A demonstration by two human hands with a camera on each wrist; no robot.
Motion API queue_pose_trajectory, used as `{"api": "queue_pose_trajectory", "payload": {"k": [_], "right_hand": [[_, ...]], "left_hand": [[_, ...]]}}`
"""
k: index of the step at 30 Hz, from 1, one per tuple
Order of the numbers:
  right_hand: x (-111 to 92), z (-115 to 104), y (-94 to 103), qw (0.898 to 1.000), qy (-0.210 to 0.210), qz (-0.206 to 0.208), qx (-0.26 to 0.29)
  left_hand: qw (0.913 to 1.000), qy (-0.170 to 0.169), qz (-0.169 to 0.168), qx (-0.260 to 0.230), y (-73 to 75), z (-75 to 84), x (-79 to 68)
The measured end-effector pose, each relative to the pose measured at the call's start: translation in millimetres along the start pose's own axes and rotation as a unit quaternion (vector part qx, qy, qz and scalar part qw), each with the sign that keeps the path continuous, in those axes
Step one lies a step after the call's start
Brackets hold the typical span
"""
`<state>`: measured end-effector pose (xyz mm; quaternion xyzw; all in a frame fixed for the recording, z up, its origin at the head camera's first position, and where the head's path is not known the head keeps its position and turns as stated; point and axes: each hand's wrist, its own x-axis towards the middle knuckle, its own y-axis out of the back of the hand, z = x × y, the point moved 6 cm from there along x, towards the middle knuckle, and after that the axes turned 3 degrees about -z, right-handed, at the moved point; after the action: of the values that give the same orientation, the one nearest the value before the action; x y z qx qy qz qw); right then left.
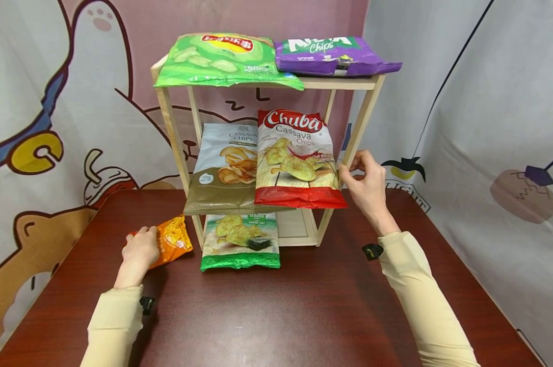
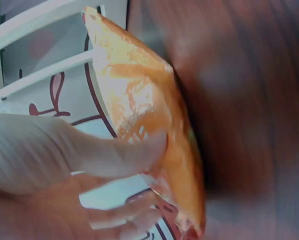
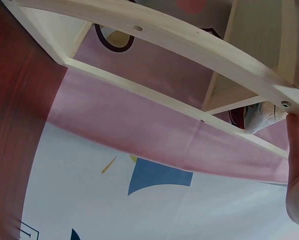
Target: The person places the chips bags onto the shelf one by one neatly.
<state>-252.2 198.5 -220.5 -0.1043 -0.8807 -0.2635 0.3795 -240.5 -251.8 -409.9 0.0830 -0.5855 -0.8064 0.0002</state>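
My left hand (image 1: 140, 248) grips a small orange snack bag (image 1: 173, 239) close over the table, left of the wooden shelf. In the left wrist view the thumb presses on the front of the orange bag (image 2: 139, 100), which is held on its edge. My right hand (image 1: 368, 186) pinches the right front post (image 1: 360, 120) of the shelf, beside a red and white bag of Chuba cassava chips (image 1: 299, 158) on the middle level. The right wrist view shows the fingertips against the post (image 3: 209, 50); the rest of that hand is mostly cut off.
Left of the Chuba bag leans a grey and brown cassava chips bag (image 1: 226, 163). A green-edged seaweed chips bag (image 1: 240, 244) stands on the bottom level. Green (image 1: 221, 58) and purple (image 1: 331, 58) chip bags lie on top. The dark red table (image 1: 276, 311) reaches patterned curtains (image 1: 464, 127).
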Motion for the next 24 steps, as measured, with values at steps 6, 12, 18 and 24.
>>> {"api": "queue_pose_trajectory", "payload": {"k": [6,12,18,24], "right_hand": [[0,1,0.2,1.000,-0.001,0.002,0.000],[0,1,-0.3,1.000,-0.003,-0.002,0.009],[0,1,-0.1,1.000,-0.004,0.000,0.009],[0,1,0.0,1.000,-0.002,-0.002,0.007]], "left_hand": [[0.9988,0.029,0.040,-0.009,2.9,-8.3,-0.4],[0.9792,0.192,0.010,-0.064,0.0,-25.6,-1.5],[0.9757,0.196,-0.036,-0.091,-3.7,-38.1,-2.4],[0.9823,0.149,-0.034,-0.108,-0.6,-48.6,-3.5]]}}
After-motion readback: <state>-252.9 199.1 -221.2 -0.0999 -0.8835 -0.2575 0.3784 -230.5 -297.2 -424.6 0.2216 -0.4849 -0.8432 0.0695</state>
